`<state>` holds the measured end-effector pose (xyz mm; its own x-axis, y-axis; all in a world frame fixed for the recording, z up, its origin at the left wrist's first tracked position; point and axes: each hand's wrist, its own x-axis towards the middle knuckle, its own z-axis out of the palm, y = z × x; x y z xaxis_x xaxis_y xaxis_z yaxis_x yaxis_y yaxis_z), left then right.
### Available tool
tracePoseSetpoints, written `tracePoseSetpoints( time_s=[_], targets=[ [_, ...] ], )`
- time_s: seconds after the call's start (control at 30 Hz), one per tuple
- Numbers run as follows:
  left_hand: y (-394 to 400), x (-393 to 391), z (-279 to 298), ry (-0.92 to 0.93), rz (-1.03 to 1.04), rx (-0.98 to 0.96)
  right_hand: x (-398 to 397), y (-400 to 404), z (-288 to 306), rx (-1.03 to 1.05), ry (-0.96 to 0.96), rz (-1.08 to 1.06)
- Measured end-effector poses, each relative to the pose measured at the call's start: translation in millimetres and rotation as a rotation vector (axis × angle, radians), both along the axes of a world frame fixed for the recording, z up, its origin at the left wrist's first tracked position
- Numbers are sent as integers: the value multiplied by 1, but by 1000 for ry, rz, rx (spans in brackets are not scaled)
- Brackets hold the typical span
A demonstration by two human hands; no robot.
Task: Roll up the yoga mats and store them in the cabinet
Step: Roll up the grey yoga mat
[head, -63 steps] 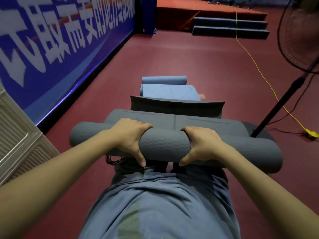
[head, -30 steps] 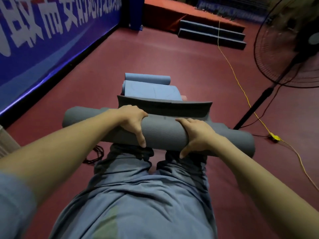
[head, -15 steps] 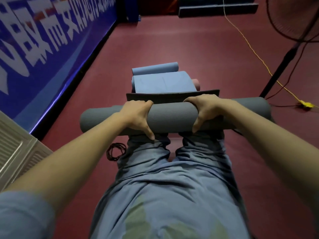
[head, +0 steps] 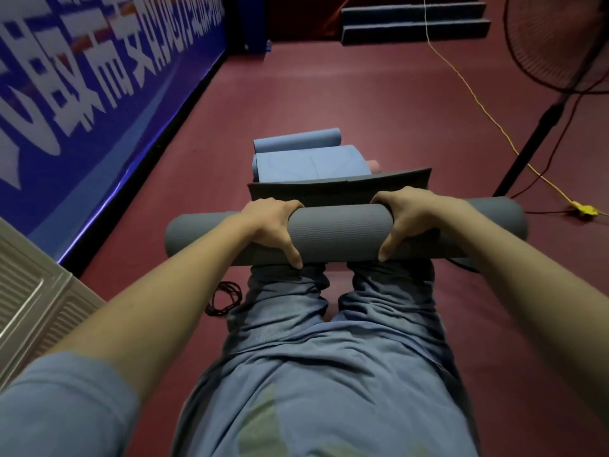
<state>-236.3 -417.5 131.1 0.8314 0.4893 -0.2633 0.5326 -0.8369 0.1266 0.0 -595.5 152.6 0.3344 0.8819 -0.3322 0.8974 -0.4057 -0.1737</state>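
Grey yoga mat (head: 342, 234) almost fully rolled, lying crosswise on the red floor (head: 362, 103) just past the person's knees. Left hand (head: 268, 227) and right hand (head: 410, 219) both grip the roll from above, fingers (head: 280, 206) curled over the far side, thumbs hooked on the near side. Short unrolled tail (head: 339, 189) of the mat sticks out past the roll, edge curled up. Beyond the tail: two blue mats (head: 309, 163), one rolled, one partly rolled; pink roll (head: 374, 165) peeks out on the right. Black cord loop (head: 225, 298) on the floor by the left knee. Blue banner (head: 99, 77) along the left wall, beige panelled cabinet (head: 29, 291) at lower left. Fan stand (head: 540, 133) and yellow cable (head: 478, 103) to the right.
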Motion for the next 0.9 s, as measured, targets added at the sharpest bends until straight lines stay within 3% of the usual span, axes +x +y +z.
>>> tracePoseSetpoints(
  time_s=[0.37, 0.43, 0.57, 0.83, 0.9],
  targets=[
    [-15, -16, 22, 117, -22, -88, -6, -9, 4, -98, 79, 73],
    [-18, -18, 26, 161, -28, -169, -6, -15, 9, -164, 142, 81],
    [-29, -34, 17, 277, -10, -512, -13, -41, 1, -342, 435, 82],
    [-34, -40, 7, 170, -23, -565, -18, -63, -7, -16, 360, 130],
    [-28, -40, 6, 126, -24, -499, -18, -63, -1, 84, 320, 126]
  ],
)
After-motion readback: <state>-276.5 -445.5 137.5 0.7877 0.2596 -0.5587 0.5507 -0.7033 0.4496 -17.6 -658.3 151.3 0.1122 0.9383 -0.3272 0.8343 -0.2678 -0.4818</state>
